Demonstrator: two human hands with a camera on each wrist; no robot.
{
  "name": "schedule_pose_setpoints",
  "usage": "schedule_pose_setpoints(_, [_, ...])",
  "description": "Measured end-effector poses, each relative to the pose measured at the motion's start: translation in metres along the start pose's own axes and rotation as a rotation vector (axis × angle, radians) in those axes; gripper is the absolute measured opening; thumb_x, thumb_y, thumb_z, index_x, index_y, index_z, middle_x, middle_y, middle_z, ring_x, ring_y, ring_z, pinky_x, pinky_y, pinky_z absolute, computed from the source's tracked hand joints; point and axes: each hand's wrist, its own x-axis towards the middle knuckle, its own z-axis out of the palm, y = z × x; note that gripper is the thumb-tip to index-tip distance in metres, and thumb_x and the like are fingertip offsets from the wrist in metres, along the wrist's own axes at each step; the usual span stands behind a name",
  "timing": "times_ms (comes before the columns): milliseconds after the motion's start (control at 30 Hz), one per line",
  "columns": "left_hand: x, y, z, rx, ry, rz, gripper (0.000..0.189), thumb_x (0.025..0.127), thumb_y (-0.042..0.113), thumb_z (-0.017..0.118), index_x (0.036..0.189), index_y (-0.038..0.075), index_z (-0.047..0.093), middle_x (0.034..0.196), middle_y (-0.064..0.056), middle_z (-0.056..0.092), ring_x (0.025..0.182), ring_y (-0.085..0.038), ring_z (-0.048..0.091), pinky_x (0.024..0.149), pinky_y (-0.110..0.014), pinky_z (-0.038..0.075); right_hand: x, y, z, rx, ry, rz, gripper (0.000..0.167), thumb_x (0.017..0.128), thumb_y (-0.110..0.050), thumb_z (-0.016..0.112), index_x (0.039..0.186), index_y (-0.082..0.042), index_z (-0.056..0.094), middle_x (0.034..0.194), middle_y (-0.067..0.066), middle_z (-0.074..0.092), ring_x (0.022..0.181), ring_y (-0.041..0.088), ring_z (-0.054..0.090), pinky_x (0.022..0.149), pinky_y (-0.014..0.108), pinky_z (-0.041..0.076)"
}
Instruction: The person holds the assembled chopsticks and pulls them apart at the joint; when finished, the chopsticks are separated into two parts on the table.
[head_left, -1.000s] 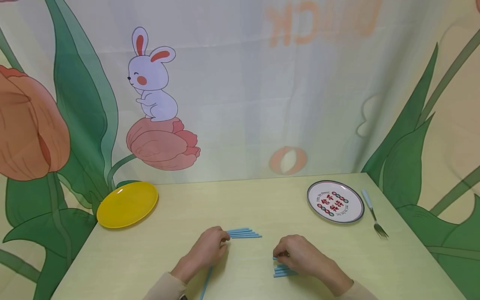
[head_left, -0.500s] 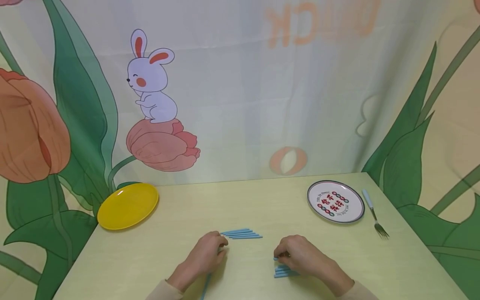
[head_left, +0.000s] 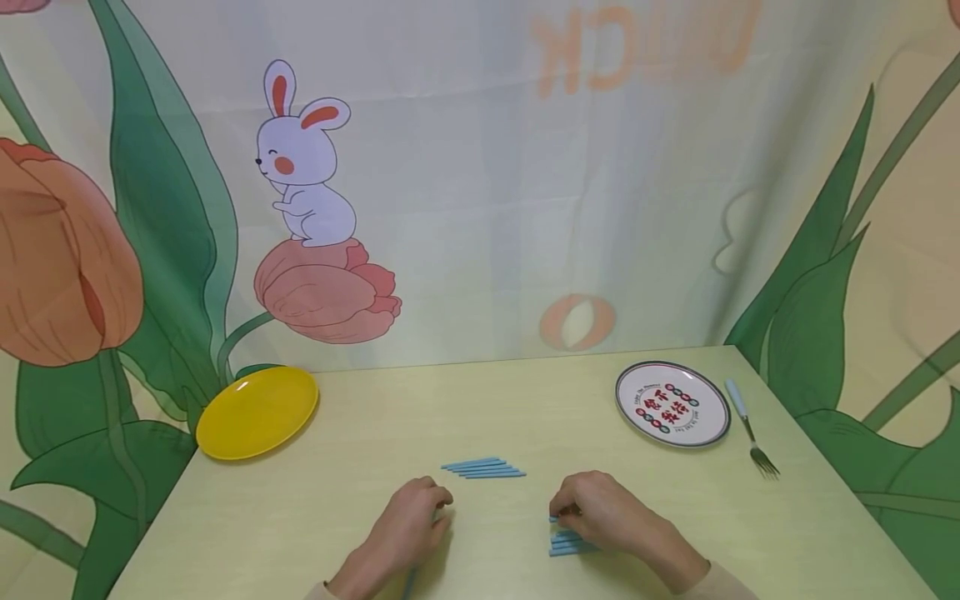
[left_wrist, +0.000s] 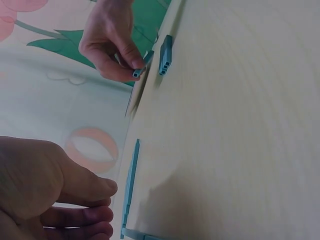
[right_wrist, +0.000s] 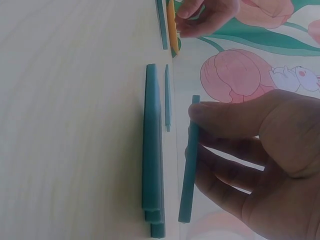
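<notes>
My right hand (head_left: 600,508) pinches one slim blue stick (right_wrist: 188,175) between thumb and fingers, held off the table. Right below it lies a small stack of blue sticks (head_left: 570,546). My left hand (head_left: 408,525) hovers over the table with bent, relaxed fingers; its thumb and fingertips (left_wrist: 107,189) hold nothing in the left wrist view. Beyond that hand, several blue sticks (head_left: 483,468) lie side by side in a slanted row. Another blue stick (head_left: 409,582) rests under the left hand, mostly hidden by it in the head view.
A yellow plate (head_left: 258,414) sits at the back left of the pale table (head_left: 450,400). At the back right are a white plate with red lettering (head_left: 672,404) and a fork with a light handle (head_left: 752,429). A printed curtain (head_left: 465,183) hangs behind.
My left hand has drawn back toward the near edge, away from the slanted row of blue sticks, uncovering its left ends. The right hand still pinches its stick in about the same place.
</notes>
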Motion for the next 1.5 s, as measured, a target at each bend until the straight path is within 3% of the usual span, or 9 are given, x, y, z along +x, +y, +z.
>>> schedule_pose_setpoints(533, [-0.018, 0.002, -0.002, -0.03, -0.015, -0.063, 0.019, 0.077, 0.01, 0.078, 0.093, 0.003, 0.073, 0.08, -0.001, 0.06, 0.069, -0.009, 0.048, 0.061, -0.024, 0.041, 0.0, 0.0, 0.002, -0.015, -0.02, 0.0, 0.01, 0.08, -0.005, 0.075, 0.086, -0.013, 0.078, 0.081, -0.01, 0.07, 0.077, -0.003, 0.06, 0.07, 0.023, 0.052])
schedule_pose_setpoints(800, [-0.02, 0.007, -0.002, -0.068, -0.113, -0.191, 0.03, 0.079, 0.02, 0.079, 0.1, 0.002, 0.069, 0.082, 0.0, 0.055, 0.071, -0.011, 0.046, 0.061, -0.026, 0.039, 0.0, 0.002, 0.002, -0.031, -0.025, -0.001, 0.009, 0.082, -0.007, 0.074, 0.085, -0.015, 0.078, 0.081, -0.013, 0.069, 0.076, -0.004, 0.058, 0.07, 0.023, 0.052])
schedule_pose_setpoints(933, [-0.024, 0.011, -0.001, -0.059, -0.126, -0.227, 0.037, 0.079, 0.023, 0.08, 0.105, 0.001, 0.066, 0.083, 0.001, 0.052, 0.072, -0.012, 0.044, 0.062, -0.026, 0.039, 0.0, 0.0, 0.0, -0.043, -0.025, -0.002, 0.009, 0.081, -0.007, 0.074, 0.083, -0.015, 0.078, 0.079, -0.013, 0.068, 0.075, -0.004, 0.058, 0.069, 0.023, 0.052])
schedule_pose_setpoints(1233, [-0.022, 0.014, 0.003, -0.078, -0.233, -0.379, 0.041, 0.081, 0.023, 0.077, 0.112, -0.001, 0.064, 0.091, -0.005, 0.056, 0.079, -0.016, 0.048, 0.073, -0.038, 0.047, 0.0, 0.002, 0.003, -0.054, -0.023, -0.011, 0.01, 0.08, -0.006, 0.075, 0.082, -0.015, 0.078, 0.078, -0.013, 0.068, 0.075, -0.003, 0.058, 0.07, 0.024, 0.052])
schedule_pose_setpoints(1500, [-0.028, 0.012, 0.006, -0.071, -0.217, -0.36, 0.034, 0.08, 0.017, 0.075, 0.104, -0.004, 0.063, 0.087, -0.006, 0.054, 0.075, -0.016, 0.048, 0.07, -0.037, 0.048, 0.001, 0.001, 0.004, -0.054, -0.043, 0.001, 0.011, 0.08, -0.005, 0.074, 0.08, -0.015, 0.078, 0.077, -0.014, 0.068, 0.073, -0.004, 0.058, 0.068, 0.023, 0.052])
